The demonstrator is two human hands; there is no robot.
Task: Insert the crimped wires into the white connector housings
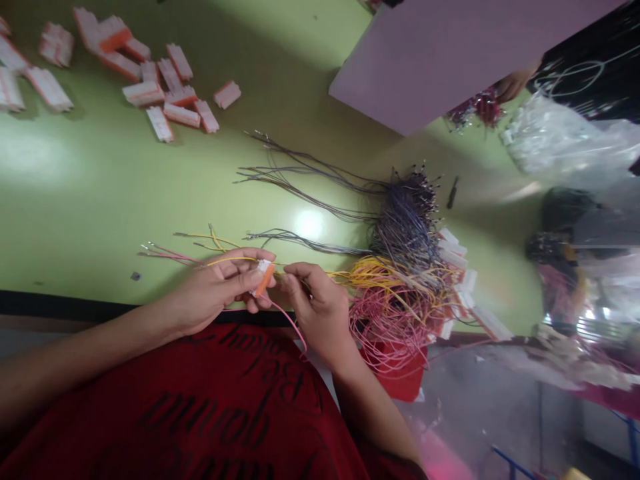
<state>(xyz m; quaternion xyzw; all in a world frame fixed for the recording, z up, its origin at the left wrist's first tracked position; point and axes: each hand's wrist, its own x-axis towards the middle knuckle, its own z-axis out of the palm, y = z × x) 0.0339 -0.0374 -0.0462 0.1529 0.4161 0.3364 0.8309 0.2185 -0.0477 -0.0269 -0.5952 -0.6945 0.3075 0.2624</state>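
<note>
My left hand (220, 290) pinches a small white and orange connector (263, 276) at the near edge of the green table (100, 200). A yellow wire (225, 260) runs over its fingers. Close beside it, my right hand (317, 307) pinches a thin pink wire (287, 319) at the connector. Just right of my hands lies a heap of yellow wires (373, 272) and pink wires (390, 327), with grey-purple wires (405, 220) behind them.
Several white and orange connectors (165, 93) lie scattered at the far left. A pale board (440, 53) leans at the top right, another person's hand (510, 85) beside it. Clear plastic bags (565, 140) fill the right side.
</note>
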